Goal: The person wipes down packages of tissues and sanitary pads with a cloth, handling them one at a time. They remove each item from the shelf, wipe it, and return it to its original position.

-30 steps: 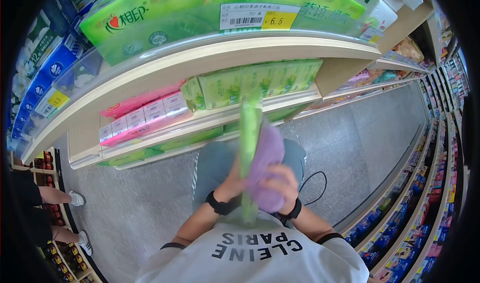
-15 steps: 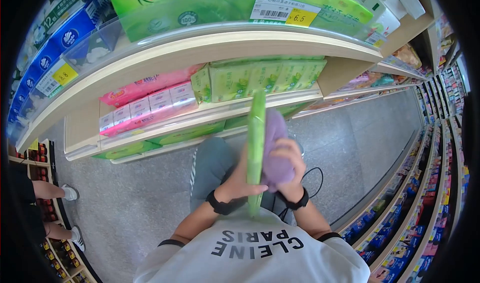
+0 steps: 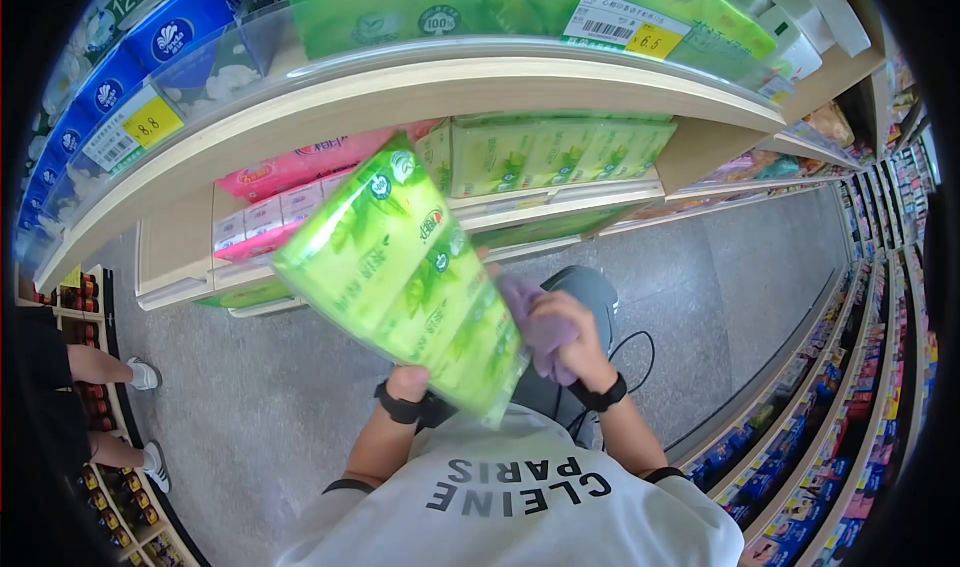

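A green plastic-wrapped tissue pack [image 3: 405,277] is held tilted before my body, its broad printed face toward me. My left hand [image 3: 408,380] grips its lower left edge; the thumb side shows and the other fingers are hidden behind the pack. My right hand [image 3: 568,335] is closed around a bunched purple cloth [image 3: 546,339], which lies against or just behind the pack's right edge. On the lower shelf ahead, green tissue packs [image 3: 560,155] stand in a row beside pink-and-white tissue packs [image 3: 265,229], partly covered by the held pack.
An upper shelf [image 3: 480,82] with a clear plastic lip juts out overhead, carrying green and blue tissue packs. Another person's legs [image 3: 105,365] are at left. Stocked shelves [image 3: 830,417] line the right side. A black cable [image 3: 650,357] hangs beside my right knee.
The tissue pack has turned from edge-on to face-on and swung left. My right hand with the purple cloth has dropped slightly, and the view has shifted a little.
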Demonstrator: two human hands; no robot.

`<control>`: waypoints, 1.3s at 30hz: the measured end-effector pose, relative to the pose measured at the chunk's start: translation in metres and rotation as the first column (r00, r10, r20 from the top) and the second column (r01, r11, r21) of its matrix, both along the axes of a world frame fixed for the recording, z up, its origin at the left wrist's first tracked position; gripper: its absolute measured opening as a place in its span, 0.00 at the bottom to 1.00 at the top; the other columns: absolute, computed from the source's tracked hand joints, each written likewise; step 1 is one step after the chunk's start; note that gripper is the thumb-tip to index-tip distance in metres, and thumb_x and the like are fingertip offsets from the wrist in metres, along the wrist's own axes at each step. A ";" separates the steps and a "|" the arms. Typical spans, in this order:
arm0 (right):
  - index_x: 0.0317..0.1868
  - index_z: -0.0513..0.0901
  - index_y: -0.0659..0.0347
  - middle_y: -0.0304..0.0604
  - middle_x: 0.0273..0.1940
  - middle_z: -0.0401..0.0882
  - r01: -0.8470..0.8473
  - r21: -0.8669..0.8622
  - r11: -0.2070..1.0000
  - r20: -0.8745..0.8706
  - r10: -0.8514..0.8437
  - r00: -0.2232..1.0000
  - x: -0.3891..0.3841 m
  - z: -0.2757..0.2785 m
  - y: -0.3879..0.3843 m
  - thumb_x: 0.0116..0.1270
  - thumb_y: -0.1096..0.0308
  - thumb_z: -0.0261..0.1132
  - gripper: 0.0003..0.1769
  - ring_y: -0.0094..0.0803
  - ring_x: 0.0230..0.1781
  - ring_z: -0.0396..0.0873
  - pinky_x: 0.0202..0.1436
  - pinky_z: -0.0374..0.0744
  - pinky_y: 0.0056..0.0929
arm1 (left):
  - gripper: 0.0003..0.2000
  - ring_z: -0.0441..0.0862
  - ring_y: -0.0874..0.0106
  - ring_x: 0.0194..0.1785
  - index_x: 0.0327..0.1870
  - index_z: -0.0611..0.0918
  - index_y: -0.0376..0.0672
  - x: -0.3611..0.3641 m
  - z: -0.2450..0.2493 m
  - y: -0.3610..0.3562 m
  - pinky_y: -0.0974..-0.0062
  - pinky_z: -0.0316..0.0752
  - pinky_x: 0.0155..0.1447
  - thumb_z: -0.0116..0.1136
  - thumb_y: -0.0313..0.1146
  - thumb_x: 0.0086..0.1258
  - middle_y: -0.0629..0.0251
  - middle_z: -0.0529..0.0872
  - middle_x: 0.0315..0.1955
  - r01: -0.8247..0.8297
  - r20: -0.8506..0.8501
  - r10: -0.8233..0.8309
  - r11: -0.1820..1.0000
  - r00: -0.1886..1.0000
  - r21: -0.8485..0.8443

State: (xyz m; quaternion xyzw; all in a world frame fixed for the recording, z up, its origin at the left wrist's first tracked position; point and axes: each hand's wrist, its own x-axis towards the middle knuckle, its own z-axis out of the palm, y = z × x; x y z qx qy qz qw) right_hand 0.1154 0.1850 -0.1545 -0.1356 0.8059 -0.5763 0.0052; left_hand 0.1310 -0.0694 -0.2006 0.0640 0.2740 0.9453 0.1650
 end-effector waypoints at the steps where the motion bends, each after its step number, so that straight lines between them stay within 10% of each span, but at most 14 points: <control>1: 0.39 0.81 0.64 0.51 0.45 0.79 0.069 -0.085 0.994 0.054 -0.064 0.996 -0.008 -0.001 0.004 0.49 0.80 0.58 0.14 0.44 0.52 0.78 0.54 0.74 0.32 | 0.47 0.69 0.58 0.66 0.71 0.59 0.36 -0.004 -0.005 -0.007 0.60 0.68 0.67 0.66 0.54 0.54 0.51 0.67 0.66 0.026 0.006 -0.027 0.997 1.000 0.078; 5: 0.40 0.80 0.66 0.48 0.50 0.79 0.044 -0.336 0.941 0.096 -0.012 0.995 -0.027 0.024 0.003 0.57 0.79 0.54 0.12 0.36 0.52 0.77 0.58 0.71 0.30 | 0.31 0.73 0.62 0.63 0.69 0.63 0.34 -0.024 0.001 -0.010 0.66 0.67 0.66 0.54 0.42 0.69 0.54 0.73 0.62 0.238 0.100 -0.246 0.967 0.964 0.092; 6: 0.44 0.78 0.66 0.47 0.52 0.78 0.064 -0.448 0.892 0.157 0.008 0.988 -0.027 0.032 -0.001 0.63 0.75 0.54 0.11 0.34 0.54 0.76 0.59 0.71 0.30 | 0.26 0.74 0.66 0.61 0.68 0.65 0.34 -0.025 0.019 0.000 0.69 0.68 0.65 0.53 0.35 0.71 0.55 0.75 0.61 0.177 0.120 -0.153 0.957 0.981 -0.228; 9: 0.47 0.77 0.66 0.48 0.54 0.77 0.185 -0.618 0.764 0.247 -0.035 0.968 -0.033 0.060 -0.015 0.65 0.70 0.57 0.12 0.34 0.54 0.76 0.59 0.71 0.30 | 0.32 0.76 0.71 0.57 0.64 0.69 0.36 -0.035 0.043 0.015 0.69 0.72 0.60 0.70 0.28 0.58 0.60 0.78 0.56 0.203 -0.033 -0.247 0.860 0.969 -0.469; 14: 0.47 0.80 0.65 0.51 0.53 0.79 -0.293 -0.662 0.690 0.094 0.464 0.881 -0.029 0.029 -0.019 0.56 0.57 0.71 0.24 0.36 0.56 0.76 0.61 0.71 0.32 | 0.31 0.79 0.71 0.53 0.58 0.74 0.37 -0.010 0.003 0.017 0.69 0.74 0.57 0.75 0.27 0.51 0.61 0.80 0.52 -0.193 -0.367 -0.019 0.825 0.930 -0.531; 20: 0.48 0.80 0.67 0.48 0.51 0.81 -0.310 -0.358 0.880 0.379 0.441 0.814 -0.012 0.015 0.002 0.55 0.69 0.67 0.19 0.30 0.54 0.77 0.60 0.72 0.29 | 0.23 0.82 0.71 0.44 0.48 0.80 0.35 -0.018 0.061 0.017 0.72 0.77 0.50 0.75 0.29 0.52 0.62 0.85 0.41 -0.430 -0.311 0.319 0.801 0.895 -0.417; 24: 0.51 0.80 0.66 0.45 0.50 0.81 -0.268 -0.370 0.889 0.295 0.386 0.874 -0.011 0.024 0.007 0.54 0.73 0.65 0.21 0.28 0.53 0.77 0.60 0.72 0.29 | 0.15 0.84 0.70 0.42 0.45 0.82 0.34 -0.030 0.087 -0.006 0.73 0.77 0.48 0.68 0.26 0.56 0.60 0.87 0.39 -0.324 -0.415 0.048 0.706 0.909 -0.629; 27: 0.50 0.79 0.67 0.51 0.51 0.81 -0.209 -0.531 0.821 0.243 0.384 0.891 -0.025 0.053 0.014 0.54 0.70 0.69 0.22 0.33 0.51 0.79 0.57 0.74 0.30 | 0.20 0.85 0.64 0.42 0.44 0.83 0.34 -0.048 0.097 -0.017 0.72 0.79 0.47 0.72 0.31 0.50 0.57 0.86 0.40 -0.463 -0.671 -0.326 0.525 0.666 -0.714; 31: 0.41 0.83 0.66 0.50 0.47 0.83 -0.460 -0.208 0.863 -0.064 0.457 0.887 -0.034 0.110 0.013 0.53 0.68 0.69 0.15 0.39 0.47 0.82 0.54 0.76 0.33 | 0.14 0.85 0.60 0.37 0.36 0.85 0.40 -0.044 0.111 -0.008 0.70 0.79 0.40 0.68 0.30 0.46 0.60 0.86 0.34 -0.683 -0.695 -0.357 0.185 0.623 -0.707; 39: 0.33 0.86 0.63 0.48 0.42 0.85 -0.531 0.060 0.845 -0.185 0.532 0.826 -0.013 0.133 0.022 0.49 0.67 0.70 0.11 0.41 0.38 0.81 0.41 0.77 0.32 | 0.10 0.83 0.60 0.33 0.33 0.84 0.46 -0.038 0.090 -0.011 0.67 0.77 0.36 0.66 0.32 0.47 0.64 0.84 0.30 -0.644 -0.609 -0.382 0.046 0.695 -0.764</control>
